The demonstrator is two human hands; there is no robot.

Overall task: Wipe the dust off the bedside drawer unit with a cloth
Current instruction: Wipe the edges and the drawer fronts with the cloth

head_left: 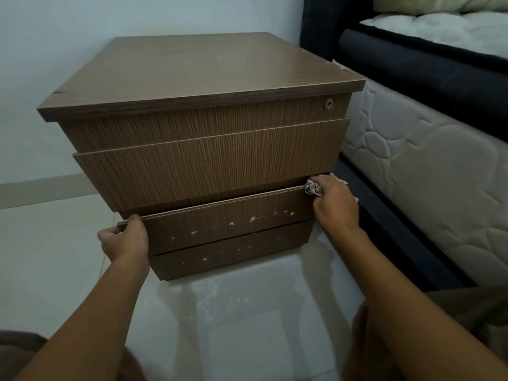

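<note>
Drawer unit (pixel 203 166), mattress (pixel 426 171) just beside, right hand (pixel 335 202) gripping cloth (pixel 312 188)

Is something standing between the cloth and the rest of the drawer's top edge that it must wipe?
Nothing lies along the top edge itself. The right hand holds the cloth at the right end of the drawer front; only the left hand, gripping the left end, covers part of it.

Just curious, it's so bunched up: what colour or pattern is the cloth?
The cloth is whitish with dark printed markings; the exact pattern is unclear. Head view.
</note>
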